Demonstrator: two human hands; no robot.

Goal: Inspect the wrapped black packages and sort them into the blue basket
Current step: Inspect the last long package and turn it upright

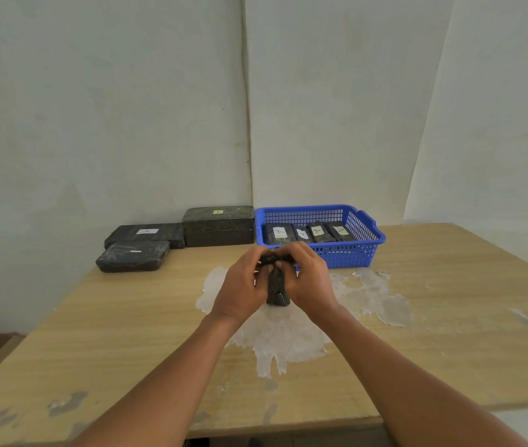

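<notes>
Head view: much of the small black package (pixel 276 282) is hidden behind both hands, so only its dark middle and lower end show between the palms; whether it carries a label cannot be told. The left hand (pixel 242 283) and right hand (pixel 308 279) meet over the table (pixel 449 317), backs toward the camera, fingers curled over the package's upper end and thumbs pressed in from each side, both gripping it. The package stands roughly upright, its lower end near or on the pale peeled patch (pixel 285 337) of the tabletop; contact there is unclear. Both forearms run in from the bottom edge, cut off by the frame.

Just behind the hands sits the blue basket (pixel 353 253), its near left corner covered by the right hand. Four wrapped black packages (pixel 309 233) lie side by side in it, each with a white label marked with a letter. To the basket's left, against the wall, a tall dark box (pixel 219 227) touches it or nearly so, and further left lie two flat black packages (pixel 140 250), one in front of the other, their labels too small to read.
</notes>
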